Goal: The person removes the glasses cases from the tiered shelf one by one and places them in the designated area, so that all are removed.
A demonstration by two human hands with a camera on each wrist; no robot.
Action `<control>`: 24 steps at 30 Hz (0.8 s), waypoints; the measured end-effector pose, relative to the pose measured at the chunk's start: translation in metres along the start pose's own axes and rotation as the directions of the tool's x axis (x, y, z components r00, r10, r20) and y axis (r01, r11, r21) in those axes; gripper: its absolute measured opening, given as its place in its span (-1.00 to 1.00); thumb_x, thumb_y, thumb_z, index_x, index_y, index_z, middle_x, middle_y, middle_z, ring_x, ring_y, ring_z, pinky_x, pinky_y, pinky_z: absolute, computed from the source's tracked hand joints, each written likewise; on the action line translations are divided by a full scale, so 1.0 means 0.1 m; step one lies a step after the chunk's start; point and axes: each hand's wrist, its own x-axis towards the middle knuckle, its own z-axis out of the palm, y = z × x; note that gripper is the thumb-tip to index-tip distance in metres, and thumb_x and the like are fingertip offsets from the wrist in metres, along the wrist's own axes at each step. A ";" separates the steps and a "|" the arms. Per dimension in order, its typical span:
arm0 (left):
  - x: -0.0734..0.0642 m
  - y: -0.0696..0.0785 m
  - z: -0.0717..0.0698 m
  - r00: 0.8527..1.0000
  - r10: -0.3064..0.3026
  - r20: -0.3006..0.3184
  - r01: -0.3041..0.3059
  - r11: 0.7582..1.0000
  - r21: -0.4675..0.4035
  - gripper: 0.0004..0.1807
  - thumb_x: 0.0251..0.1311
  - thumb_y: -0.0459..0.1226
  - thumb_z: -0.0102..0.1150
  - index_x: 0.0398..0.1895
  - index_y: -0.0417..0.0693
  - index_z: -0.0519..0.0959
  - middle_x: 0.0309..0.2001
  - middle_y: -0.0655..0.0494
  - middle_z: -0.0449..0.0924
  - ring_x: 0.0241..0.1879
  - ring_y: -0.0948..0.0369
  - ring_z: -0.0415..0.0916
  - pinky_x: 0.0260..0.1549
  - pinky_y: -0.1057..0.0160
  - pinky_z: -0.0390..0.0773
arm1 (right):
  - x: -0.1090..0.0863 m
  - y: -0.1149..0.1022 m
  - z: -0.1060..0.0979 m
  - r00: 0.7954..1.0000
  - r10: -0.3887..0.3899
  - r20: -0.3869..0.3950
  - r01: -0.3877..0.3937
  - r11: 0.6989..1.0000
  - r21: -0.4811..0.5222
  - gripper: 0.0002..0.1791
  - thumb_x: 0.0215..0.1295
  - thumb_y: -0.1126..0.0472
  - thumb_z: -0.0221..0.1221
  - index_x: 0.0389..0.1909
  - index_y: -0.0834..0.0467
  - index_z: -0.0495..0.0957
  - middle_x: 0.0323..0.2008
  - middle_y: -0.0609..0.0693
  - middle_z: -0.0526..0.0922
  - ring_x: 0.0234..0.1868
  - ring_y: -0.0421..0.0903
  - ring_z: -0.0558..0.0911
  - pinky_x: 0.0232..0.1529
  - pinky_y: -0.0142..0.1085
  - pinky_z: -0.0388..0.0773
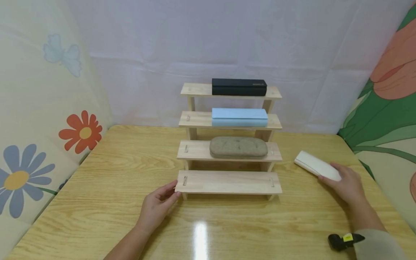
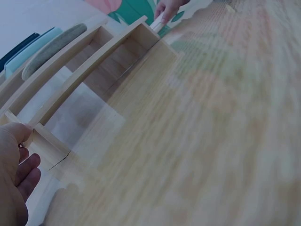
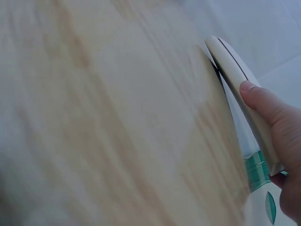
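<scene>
Pale cloth (image 1: 156,54) is hung behind a wood-grain table (image 1: 136,151), on which a four-tier wooden stand (image 1: 195,148) is placed. Its upper three tiers are occupied, from the top down, by a black case (image 1: 238,87), a light blue case (image 1: 239,118) and a grey-brown case (image 1: 238,147). The lowest shelf (image 1: 227,182) is pinched at its left end by the left hand (image 1: 156,208). To the right of the stand, apart from it, a white case (image 1: 315,165) is gripped at its near end by the right hand (image 1: 349,186), thumb and fingers curled about it
</scene>
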 end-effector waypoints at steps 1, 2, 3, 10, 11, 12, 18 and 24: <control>0.00 0.00 0.00 1.000 -0.001 0.000 0.001 1.000 0.000 -0.58 0.21 -0.27 0.32 0.14 -0.19 0.59 0.10 -0.09 0.65 -0.14 0.54 0.54 -0.18 0.55 0.59 | 0.01 0.00 0.01 1.000 0.004 -0.002 -0.004 1.000 0.001 -0.12 0.24 -0.15 0.26 0.34 0.40 0.25 0.25 0.57 0.29 0.21 0.53 0.23 0.15 0.35 0.20; 0.00 0.00 0.00 1.000 -0.001 0.001 0.001 1.000 -0.002 -0.58 0.21 -0.27 0.32 0.14 -0.18 0.59 0.10 -0.09 0.65 -0.14 0.54 0.54 -0.18 0.55 0.59 | 0.01 0.00 0.02 1.000 0.008 -0.003 -0.008 1.000 0.003 -0.12 0.24 -0.15 0.27 0.34 0.40 0.26 0.25 0.56 0.29 0.22 0.53 0.22 0.16 0.35 0.19; 0.00 0.01 0.00 1.000 0.000 0.001 0.000 1.000 -0.004 -0.58 0.21 -0.27 0.32 0.14 -0.18 0.59 0.10 -0.09 0.65 -0.14 0.54 0.55 -0.18 0.55 0.59 | 0.02 0.00 0.02 1.000 0.012 -0.003 -0.012 1.000 0.005 -0.12 0.24 -0.15 0.27 0.35 0.39 0.25 0.26 0.56 0.28 0.22 0.53 0.22 0.16 0.35 0.19; 0.00 0.01 0.00 1.000 0.011 -0.003 -0.011 1.000 -0.002 -0.59 0.21 -0.28 0.32 0.13 -0.18 0.60 0.08 -0.10 0.66 -0.14 0.51 0.56 -0.17 0.54 0.60 | 0.05 0.02 0.06 1.000 0.009 0.008 -0.010 1.000 0.030 -0.12 0.23 -0.13 0.28 0.35 0.40 0.24 0.27 0.56 0.27 0.23 0.53 0.21 0.19 0.36 0.17; 0.00 0.01 0.00 1.000 0.015 -0.004 -0.015 1.000 -0.001 -0.59 0.21 -0.29 0.32 0.13 -0.18 0.60 0.07 -0.11 0.66 -0.14 0.52 0.56 -0.18 0.54 0.59 | 0.05 0.02 0.07 1.000 0.006 0.010 -0.007 0.999 0.032 -0.12 0.23 -0.12 0.28 0.35 0.41 0.24 0.27 0.56 0.27 0.23 0.53 0.21 0.19 0.37 0.17; 0.00 0.00 0.00 1.000 0.017 -0.004 -0.017 1.000 -0.001 -0.59 0.21 -0.29 0.32 0.13 -0.18 0.60 0.07 -0.11 0.66 -0.14 0.52 0.56 -0.18 0.54 0.60 | 0.05 0.02 0.07 1.000 0.005 0.012 -0.006 0.999 0.032 -0.12 0.23 -0.12 0.28 0.35 0.41 0.24 0.27 0.56 0.27 0.23 0.53 0.22 0.19 0.37 0.17; 0.00 0.00 0.00 1.000 0.008 -0.001 -0.008 1.000 -0.002 -0.59 0.21 -0.28 0.32 0.13 -0.18 0.60 0.09 -0.08 0.66 -0.13 0.53 0.55 -0.17 0.54 0.59 | 0.05 0.02 0.08 1.000 0.008 0.016 -0.009 1.000 0.021 -0.11 0.23 -0.12 0.27 0.35 0.41 0.23 0.26 0.57 0.27 0.23 0.53 0.22 0.18 0.37 0.18; 0.01 0.01 0.00 1.000 0.000 0.001 0.000 1.000 -0.001 -0.59 0.21 -0.28 0.32 0.13 -0.18 0.59 0.10 -0.09 0.65 -0.12 0.52 0.55 -0.15 0.55 0.59 | 0.07 0.04 0.08 1.000 0.004 0.025 -0.005 1.000 0.017 -0.10 0.23 -0.13 0.27 0.36 0.41 0.21 0.26 0.58 0.25 0.23 0.54 0.21 0.18 0.38 0.18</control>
